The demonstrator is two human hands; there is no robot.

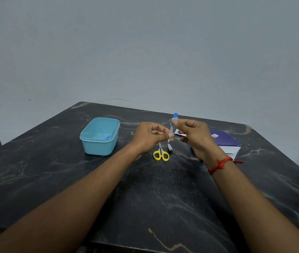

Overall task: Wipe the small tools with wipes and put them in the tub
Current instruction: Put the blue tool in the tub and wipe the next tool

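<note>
Closest to you on the table, the yellow scissors and the nail clipper lie side by side, by the look of it not yet wiped. Above them, your left hand pinches the lower end of the blue-tipped tool, and your right hand pinches it just under the blue tip. The tool is upright and off the table; whether a wipe is wrapped round it, I can't tell. Both wrists are raised, fingers curled in. Further left, the tub already holds one blue item. So roughly one is in, one is in hand and two are waiting.
</note>
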